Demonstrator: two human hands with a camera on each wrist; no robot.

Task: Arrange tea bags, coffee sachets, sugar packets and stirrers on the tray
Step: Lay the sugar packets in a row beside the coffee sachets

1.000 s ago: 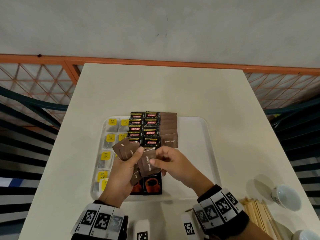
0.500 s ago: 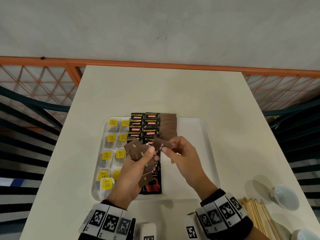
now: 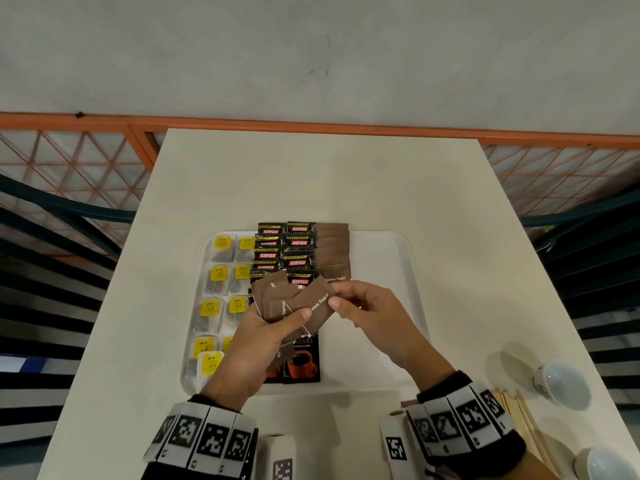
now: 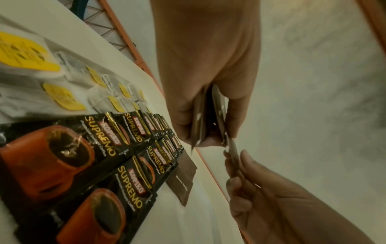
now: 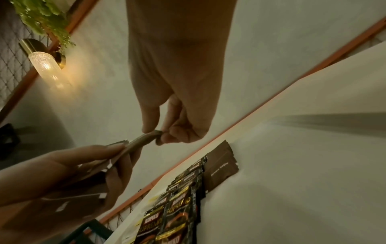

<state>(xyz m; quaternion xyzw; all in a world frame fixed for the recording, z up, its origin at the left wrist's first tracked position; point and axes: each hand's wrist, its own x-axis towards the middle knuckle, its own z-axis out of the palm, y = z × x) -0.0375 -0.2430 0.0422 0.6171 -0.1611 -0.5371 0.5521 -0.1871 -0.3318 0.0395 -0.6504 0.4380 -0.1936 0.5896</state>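
Observation:
A white tray (image 3: pixel 388 258) holds two columns of tea bags with yellow tags (image 3: pixel 219 273), two columns of black Kopiko coffee sachets (image 3: pixel 298 252) and one column of brown sugar packets (image 3: pixel 333 249). Above the tray's middle, my left hand (image 3: pixel 266 336) grips a fan of brown sugar packets (image 3: pixel 273 297). My right hand (image 3: pixel 367 310) pinches the end of one brown sugar packet (image 3: pixel 317 303) that still overlaps the fan. The same pinch shows in the right wrist view (image 5: pixel 146 137), and the fan is seen edge-on in the left wrist view (image 4: pixel 208 118). Wooden stirrers (image 3: pixel 523 420) lie off the tray at the lower right.
Two white cups (image 3: pixel 561 382) (image 3: pixel 604 462) stand near the table's right front corner beside the stirrers. The tray's right half is bare. An orange lattice railing (image 3: pixel 69 161) runs behind and beside the cream table (image 3: pixel 329 181).
Both hands rose and shifted slightly away from me over the tray. The right hand's packet turned from pointing down to lying across, still against the left hand's fan.

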